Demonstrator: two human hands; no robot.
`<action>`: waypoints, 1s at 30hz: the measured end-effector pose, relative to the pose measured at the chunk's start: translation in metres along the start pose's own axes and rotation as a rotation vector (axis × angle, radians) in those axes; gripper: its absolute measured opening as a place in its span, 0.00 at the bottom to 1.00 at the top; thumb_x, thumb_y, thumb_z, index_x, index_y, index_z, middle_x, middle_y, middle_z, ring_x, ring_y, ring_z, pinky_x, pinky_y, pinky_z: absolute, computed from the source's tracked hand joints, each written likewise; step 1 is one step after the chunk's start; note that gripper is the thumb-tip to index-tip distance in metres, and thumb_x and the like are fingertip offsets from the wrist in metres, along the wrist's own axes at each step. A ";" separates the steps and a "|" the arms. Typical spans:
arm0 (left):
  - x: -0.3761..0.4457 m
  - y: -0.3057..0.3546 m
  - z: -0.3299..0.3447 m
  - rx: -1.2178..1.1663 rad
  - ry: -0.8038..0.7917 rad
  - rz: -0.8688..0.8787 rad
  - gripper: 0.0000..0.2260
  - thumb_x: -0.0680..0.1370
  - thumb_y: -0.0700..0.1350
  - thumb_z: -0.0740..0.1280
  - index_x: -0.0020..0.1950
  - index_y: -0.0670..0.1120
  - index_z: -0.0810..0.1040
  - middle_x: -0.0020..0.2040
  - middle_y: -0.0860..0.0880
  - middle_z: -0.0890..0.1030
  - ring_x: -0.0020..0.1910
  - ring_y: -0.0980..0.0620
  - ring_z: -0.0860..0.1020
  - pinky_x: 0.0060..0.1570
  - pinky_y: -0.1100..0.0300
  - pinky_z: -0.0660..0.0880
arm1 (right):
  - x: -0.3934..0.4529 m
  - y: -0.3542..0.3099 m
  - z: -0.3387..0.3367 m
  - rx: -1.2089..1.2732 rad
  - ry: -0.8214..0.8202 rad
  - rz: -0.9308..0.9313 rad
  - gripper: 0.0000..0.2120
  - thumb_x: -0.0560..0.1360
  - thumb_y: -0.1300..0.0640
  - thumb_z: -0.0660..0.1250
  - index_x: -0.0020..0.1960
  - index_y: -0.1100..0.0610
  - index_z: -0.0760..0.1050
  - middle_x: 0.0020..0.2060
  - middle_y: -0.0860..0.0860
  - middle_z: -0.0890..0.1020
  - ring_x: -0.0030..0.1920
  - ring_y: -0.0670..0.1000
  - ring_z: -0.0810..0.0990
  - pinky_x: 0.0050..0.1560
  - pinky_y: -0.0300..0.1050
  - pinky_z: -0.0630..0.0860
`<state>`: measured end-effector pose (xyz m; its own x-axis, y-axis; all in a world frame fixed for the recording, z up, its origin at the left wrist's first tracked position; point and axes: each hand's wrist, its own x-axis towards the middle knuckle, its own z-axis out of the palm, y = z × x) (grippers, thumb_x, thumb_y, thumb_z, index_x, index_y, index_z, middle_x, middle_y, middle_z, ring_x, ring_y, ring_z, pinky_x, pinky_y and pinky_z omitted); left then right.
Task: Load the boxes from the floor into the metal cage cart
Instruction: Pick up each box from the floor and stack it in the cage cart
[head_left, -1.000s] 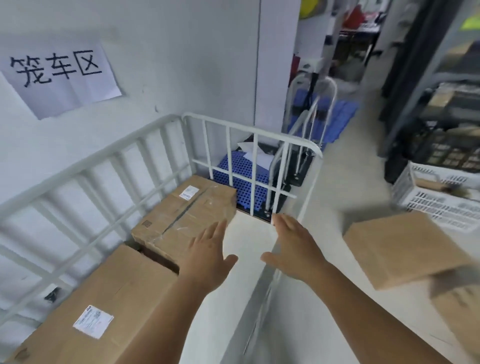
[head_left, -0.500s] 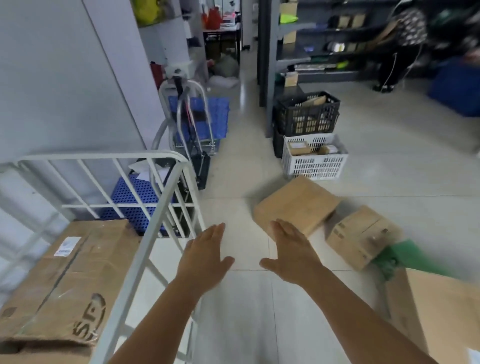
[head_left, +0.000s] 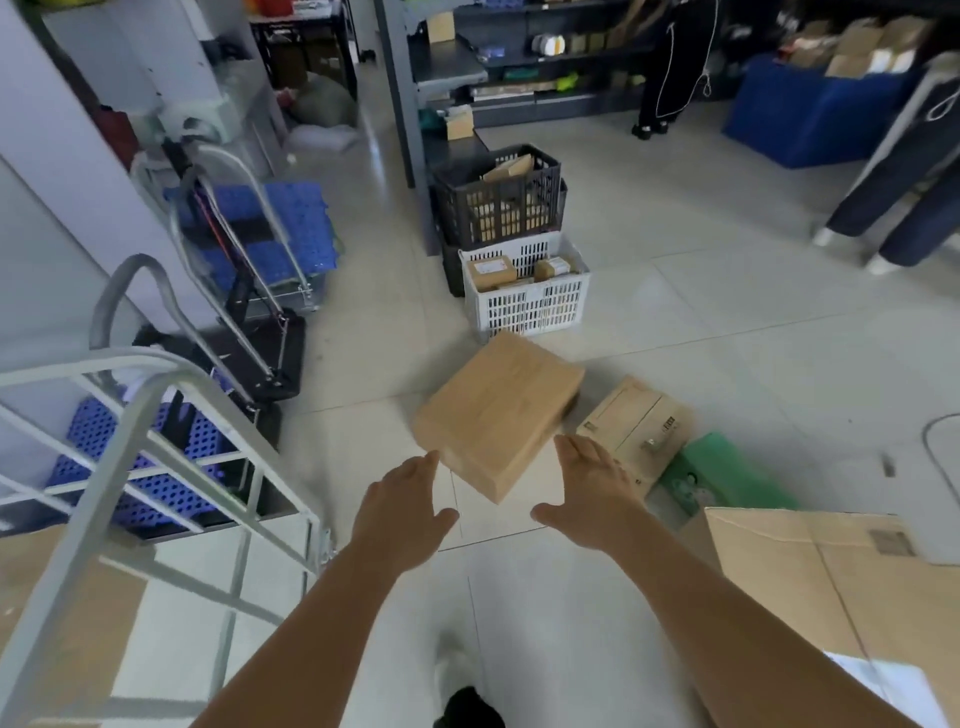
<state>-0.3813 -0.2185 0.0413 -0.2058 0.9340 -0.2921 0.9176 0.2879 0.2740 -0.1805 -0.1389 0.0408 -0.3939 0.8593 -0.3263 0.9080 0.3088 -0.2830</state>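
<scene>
Left hand (head_left: 402, 512) and right hand (head_left: 592, 496) outstretched, fingers straight and spread, grasping nothing; both short of flat brown box (head_left: 496, 413) on floor, one either side of its near corner. Smaller printed box (head_left: 636, 426) just right of it, touching or nearly so; green package (head_left: 727, 475) beyond. Large carton (head_left: 841, 587) near right forearm. White crate (head_left: 530, 296) with parcels just behind flat box, black crate (head_left: 498, 200) behind that. Metal cage cart (head_left: 156, 467) at left, box inside. Folded blue hand trucks (head_left: 260, 244) behind cart.

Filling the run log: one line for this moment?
left hand open | right hand open | both reaching toward box on floor | cart at left
</scene>
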 end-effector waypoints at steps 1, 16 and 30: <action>0.015 0.002 0.000 0.004 -0.007 0.005 0.32 0.80 0.54 0.61 0.79 0.48 0.51 0.77 0.51 0.60 0.75 0.50 0.61 0.71 0.56 0.60 | 0.013 0.006 -0.002 0.002 -0.001 0.012 0.46 0.74 0.40 0.67 0.80 0.55 0.44 0.79 0.49 0.50 0.78 0.52 0.47 0.76 0.50 0.50; 0.243 -0.017 -0.022 0.015 -0.168 -0.050 0.33 0.80 0.55 0.61 0.79 0.48 0.50 0.77 0.49 0.60 0.74 0.49 0.62 0.70 0.55 0.61 | 0.245 0.047 -0.049 0.006 -0.062 0.122 0.44 0.75 0.39 0.65 0.79 0.57 0.47 0.78 0.52 0.53 0.78 0.54 0.51 0.75 0.50 0.54; 0.402 -0.004 0.005 -0.148 -0.206 -0.419 0.32 0.80 0.54 0.62 0.79 0.47 0.51 0.75 0.47 0.64 0.73 0.47 0.64 0.68 0.52 0.65 | 0.474 0.125 -0.052 -0.026 -0.214 -0.020 0.46 0.74 0.39 0.67 0.79 0.58 0.48 0.78 0.53 0.55 0.77 0.55 0.55 0.75 0.53 0.58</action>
<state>-0.4660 0.1544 -0.0821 -0.4616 0.6744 -0.5763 0.7091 0.6708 0.2171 -0.2463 0.3279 -0.1022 -0.4310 0.7474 -0.5056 0.9019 0.3379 -0.2693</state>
